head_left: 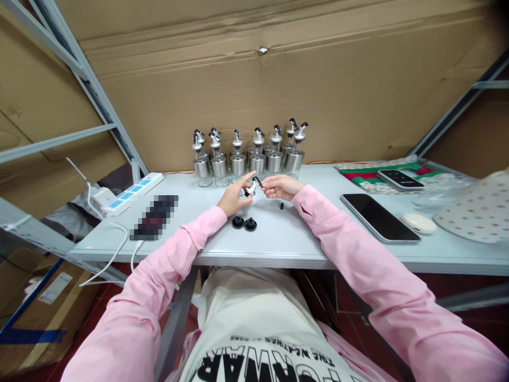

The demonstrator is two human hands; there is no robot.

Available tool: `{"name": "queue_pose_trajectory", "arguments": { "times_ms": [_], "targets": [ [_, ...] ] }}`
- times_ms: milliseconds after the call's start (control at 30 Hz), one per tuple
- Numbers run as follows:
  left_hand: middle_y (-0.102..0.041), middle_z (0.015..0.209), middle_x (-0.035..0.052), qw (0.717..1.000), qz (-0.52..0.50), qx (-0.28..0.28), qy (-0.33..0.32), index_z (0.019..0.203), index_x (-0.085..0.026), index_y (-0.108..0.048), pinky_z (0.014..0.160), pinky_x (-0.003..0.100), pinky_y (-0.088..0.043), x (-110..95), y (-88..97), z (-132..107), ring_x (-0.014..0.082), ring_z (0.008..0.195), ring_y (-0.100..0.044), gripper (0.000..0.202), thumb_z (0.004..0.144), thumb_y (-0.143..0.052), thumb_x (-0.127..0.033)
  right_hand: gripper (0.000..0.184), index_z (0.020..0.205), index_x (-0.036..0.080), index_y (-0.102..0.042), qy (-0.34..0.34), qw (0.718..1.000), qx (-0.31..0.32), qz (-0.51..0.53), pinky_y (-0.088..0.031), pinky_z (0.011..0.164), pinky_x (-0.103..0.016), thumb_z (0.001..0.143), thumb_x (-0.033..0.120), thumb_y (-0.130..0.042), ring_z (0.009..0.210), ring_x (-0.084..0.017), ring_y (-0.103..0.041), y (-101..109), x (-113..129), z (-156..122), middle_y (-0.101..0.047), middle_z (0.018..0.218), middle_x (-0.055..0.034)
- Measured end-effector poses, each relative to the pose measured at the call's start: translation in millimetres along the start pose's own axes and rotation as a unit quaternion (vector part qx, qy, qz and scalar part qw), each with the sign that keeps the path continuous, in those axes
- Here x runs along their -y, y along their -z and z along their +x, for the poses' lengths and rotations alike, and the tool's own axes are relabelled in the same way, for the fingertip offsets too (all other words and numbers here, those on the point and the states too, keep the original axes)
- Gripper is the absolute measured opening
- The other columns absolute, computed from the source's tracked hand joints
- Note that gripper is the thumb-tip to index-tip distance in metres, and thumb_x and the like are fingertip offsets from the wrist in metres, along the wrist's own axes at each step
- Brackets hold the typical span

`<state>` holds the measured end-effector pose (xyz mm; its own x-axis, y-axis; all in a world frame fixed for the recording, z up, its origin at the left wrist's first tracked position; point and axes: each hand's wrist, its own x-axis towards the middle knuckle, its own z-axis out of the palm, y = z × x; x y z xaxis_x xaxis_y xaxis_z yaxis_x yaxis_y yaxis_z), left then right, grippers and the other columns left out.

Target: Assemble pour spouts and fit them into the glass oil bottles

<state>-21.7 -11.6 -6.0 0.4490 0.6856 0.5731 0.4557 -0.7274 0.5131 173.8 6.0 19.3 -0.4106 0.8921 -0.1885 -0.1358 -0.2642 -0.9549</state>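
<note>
Between the thumb and fingers of my left hand [234, 198] is a white pour spout [252, 188], held above the table. My right hand [281, 185] pinches the black lever [257, 181] at the top of that spout. Two round black stoppers, a left one [237, 222] and a right one [250, 224], lie on the table below my left hand. Under my right hand stands a small black plug [282, 206]. Behind both hands, several glass bottles with steel sleeves [257, 159] and pour spouts are lined up.
A cardboard wall [278, 95] rises behind the table [278, 249]. On the left are a power strip [137, 191], white cables and a blurred-out phone [155, 217]. To the right lie a dark-screened phone [377, 216], a white round case [418, 223] and a patterned cloth [361, 178].
</note>
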Motion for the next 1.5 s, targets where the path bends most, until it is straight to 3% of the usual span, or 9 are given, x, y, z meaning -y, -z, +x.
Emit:
{"name": "queue_pose_trajectory", "arguments": {
  "times_ms": [167, 267, 433, 567, 733, 1000, 1100, 1267, 1500],
  "targets": [
    [-0.064, 0.093, 0.0025, 1.0, 0.024, -0.003, -0.013, 0.124, -0.019, -0.048, 0.081, 0.026, -0.042, 3, -0.7, 1, 0.0138, 0.081, -0.055, 0.058, 0.066, -0.051, -0.011, 0.012, 0.065, 0.011, -0.062, -0.015, 0.999, 0.019, -0.033, -0.047, 0.049, -0.021, 0.06, 0.009, -0.073, 0.05, -0.009, -0.054, -2, 1, -1, -0.061, 0.06, -0.0045],
    [-0.064, 0.09, 0.0026, 0.999, 0.033, -0.01, -0.008, 0.121, -0.018, -0.05, 0.08, 0.027, -0.042, 3, 0.0, 2, 0.0152, 0.08, -0.055, 0.056, 0.065, -0.05, -0.01, 0.004, 0.066, 0.011, -0.064, 0.028, 0.988, -0.063, -0.136, -0.046, 0.05, -0.021, 0.067, 0.013, -0.068, 0.049, -0.007, -0.051, 6, 5, 2, -0.06, 0.06, -0.0033],
    [-0.064, 0.087, 0.0028, 0.999, 0.037, -0.015, -0.001, 0.117, -0.016, -0.052, 0.079, 0.028, -0.042, 2, 1.5, 2, 0.0166, 0.08, -0.056, 0.055, 0.063, -0.051, -0.009, 0.016, 0.08, 0.011, -0.069, 0.088, 0.845, -0.295, -0.438, -0.048, 0.07, -0.026, 0.075, 0.014, -0.055, 0.063, -0.013, -0.058, 35, 8, 11, -0.067, 0.072, -0.0065],
    [-0.065, 0.089, 0.0015, 0.999, 0.051, -0.013, 0.013, 0.117, -0.018, -0.052, 0.08, 0.027, -0.041, -1, 1.7, 2, 0.0159, 0.081, -0.056, 0.055, 0.063, -0.05, -0.009, 0.026, 0.092, 0.014, -0.071, 0.029, 0.783, -0.261, -0.564, -0.044, 0.086, -0.027, 0.075, 0.01, -0.052, 0.09, -0.018, -0.062, 43, -2, 17, -0.07, 0.094, -0.009],
    [-0.064, 0.089, 0.0012, 0.998, 0.057, -0.014, 0.019, 0.118, -0.019, -0.052, 0.08, 0.027, -0.041, -2, 1.6, 2, 0.0153, 0.081, -0.056, 0.055, 0.064, -0.05, -0.009, 0.03, 0.098, 0.014, -0.071, 0.027, 0.762, -0.211, -0.612, -0.041, 0.093, -0.027, 0.076, 0.008, -0.051, 0.101, -0.02, -0.06, 35, -9, 19, -0.068, 0.105, -0.0094],
    [-0.064, 0.09, 0.0019, 0.998, 0.054, -0.012, 0.019, 0.118, -0.017, -0.052, 0.081, 0.027, -0.041, 0, 1.7, 2, 0.0154, 0.081, -0.056, 0.055, 0.063, -0.05, -0.01, 0.027, 0.091, 0.014, -0.072, 0.041, 0.777, -0.208, -0.593, -0.043, 0.089, -0.026, 0.074, 0.008, -0.053, 0.095, -0.019, -0.062, 34, -8, 18, -0.071, 0.093, -0.0077],
    [-0.064, 0.089, 0.0017, 0.998, 0.056, -0.011, 0.016, 0.118, -0.017, -0.051, 0.082, 0.028, -0.041, 0, 1.4, 2, 0.0156, 0.081, -0.056, 0.055, 0.064, -0.05, -0.01, 0.022, 0.086, 0.012, -0.071, 0.091, 0.818, -0.196, -0.533, -0.046, 0.077, -0.026, 0.077, 0.019, -0.053, 0.077, -0.016, -0.062, 29, -6, 17, -0.07, 0.082, -0.0076],
    [-0.064, 0.088, 0.0021, 0.998, 0.058, -0.013, 0.007, 0.119, -0.016, -0.051, 0.081, 0.029, -0.041, 2, 0.4, 2, 0.0157, 0.079, -0.056, 0.055, 0.064, -0.05, -0.011, 0.03, 0.076, 0.011, -0.067, 0.174, 0.918, -0.032, -0.354, -0.04, 0.053, -0.022, 0.069, 0.04, -0.061, 0.056, -0.009, -0.051, 7, -2, 7, -0.065, 0.068, -0.0043],
    [-0.064, 0.091, 0.0021, 0.996, 0.08, -0.021, 0.013, 0.12, -0.018, -0.049, 0.081, 0.03, -0.041, 0, 1.0, 2, 0.0165, 0.082, -0.057, 0.056, 0.064, -0.052, -0.01, 0.034, 0.068, 0.011, -0.065, 0.178, 0.942, 0.006, -0.285, -0.036, 0.049, -0.023, 0.054, 0.041, -0.074, 0.049, -0.007, -0.047, -13, -5, 1, -0.059, 0.054, -0.0008]
  ]
}}
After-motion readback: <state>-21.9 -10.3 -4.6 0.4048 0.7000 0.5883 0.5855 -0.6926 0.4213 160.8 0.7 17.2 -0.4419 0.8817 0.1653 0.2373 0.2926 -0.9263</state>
